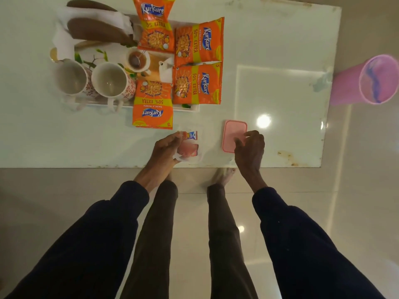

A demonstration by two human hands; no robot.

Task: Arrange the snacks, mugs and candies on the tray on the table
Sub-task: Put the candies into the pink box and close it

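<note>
Just short of the tray (192, 107), on my side of it, sits the one thing not yet placed: a clear candy packet (190, 147) with pink and orange pieces inside. My left hand (166, 147) grips it, fingers curled round its left edge and lifting that edge slightly off the surface (280, 39). To the right of the packet, also short of the tray, my right hand (250, 147) hovers over a pink box (232, 132). Its fingers are bent down onto the near right corner, but I cannot tell whether they hold the box or only touch it.

I judge the job mostly done. Both mugs are on the tray's left half, side by side and upright: one (72, 77) and its twin (109, 79), two in all. The snacks count four orange packets:
- one (155, 29) hanging over the far rim
- two, (199, 43) and (197, 84), along the right side
- one (153, 102) spilling over the near rim

I can see only one packet of candies, and it remains off the tray. If the pink box holds more, I cannot see inside.

Also on the tray are a small cup with a strainer (137, 59), a white pot (167, 70) and some napkins (62, 39). Well off to the tray's right, beyond the surface, stands a pink bucket (367, 79).
</note>
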